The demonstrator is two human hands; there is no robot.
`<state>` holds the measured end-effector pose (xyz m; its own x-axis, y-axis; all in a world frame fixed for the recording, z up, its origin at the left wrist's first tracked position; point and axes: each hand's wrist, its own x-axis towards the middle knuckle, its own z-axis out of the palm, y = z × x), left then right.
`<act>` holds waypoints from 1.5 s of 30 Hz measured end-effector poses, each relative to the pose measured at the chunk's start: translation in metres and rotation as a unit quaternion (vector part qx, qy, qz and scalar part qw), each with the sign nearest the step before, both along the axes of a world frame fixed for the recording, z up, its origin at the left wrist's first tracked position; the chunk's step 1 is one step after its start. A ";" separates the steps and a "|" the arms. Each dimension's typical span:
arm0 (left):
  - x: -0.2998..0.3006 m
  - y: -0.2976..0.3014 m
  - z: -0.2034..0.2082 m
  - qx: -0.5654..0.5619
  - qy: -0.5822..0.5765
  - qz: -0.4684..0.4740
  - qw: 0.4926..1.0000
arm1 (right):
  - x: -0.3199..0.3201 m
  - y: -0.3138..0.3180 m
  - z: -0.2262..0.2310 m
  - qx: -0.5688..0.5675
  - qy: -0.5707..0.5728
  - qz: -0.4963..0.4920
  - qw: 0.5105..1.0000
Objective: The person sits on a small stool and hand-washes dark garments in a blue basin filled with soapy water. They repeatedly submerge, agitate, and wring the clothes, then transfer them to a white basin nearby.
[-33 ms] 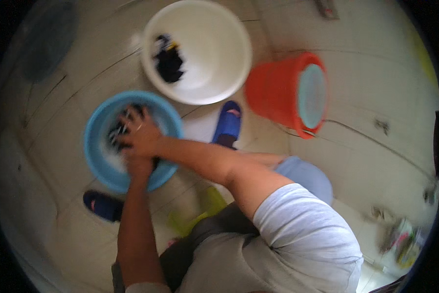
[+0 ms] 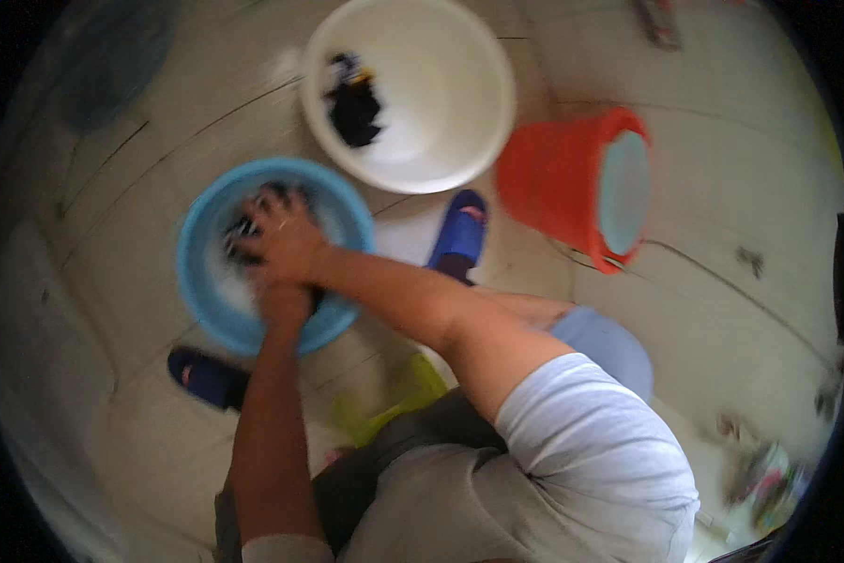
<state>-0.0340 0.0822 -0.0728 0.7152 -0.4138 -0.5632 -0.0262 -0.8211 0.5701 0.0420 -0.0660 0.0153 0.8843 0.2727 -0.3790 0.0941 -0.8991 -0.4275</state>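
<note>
A light-blue basin [image 2: 197, 298] holds dark wet cloth [image 2: 241, 228] with white patches, lying in whitish, sudsy-looking water [image 2: 239, 289]. My right hand [image 2: 288, 242] presses down on this cloth, its fingers spread out over it. Crossing underneath, my left hand [image 2: 286, 302] reaches into the same basin. Its fingers are hidden by the right hand, so whether they grip the cloth does not show. Beyond the basin, a large white tub [image 2: 445, 103] contains a black bundle of cloth [image 2: 356, 114] with a bit of yellow.
At the right stands a red bucket [image 2: 548, 178] with a pale green round top. Blue slippers are on my feet, one beside the tub [image 2: 461, 230], another left of the basin [image 2: 206, 377]. Below me is a yellow-green plastic piece [image 2: 403, 403]. A thin hose or cord [image 2: 722, 286] runs along the right.
The whole view has shifted, so basin, tub and bucket sit farther right in the picture. Both hands stay on the cloth in the basin, with little visible movement.
</note>
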 end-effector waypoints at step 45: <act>-0.004 -0.022 0.025 0.068 -0.021 0.131 0.989 | 0.022 0.005 0.032 0.078 -0.036 -0.057 0.995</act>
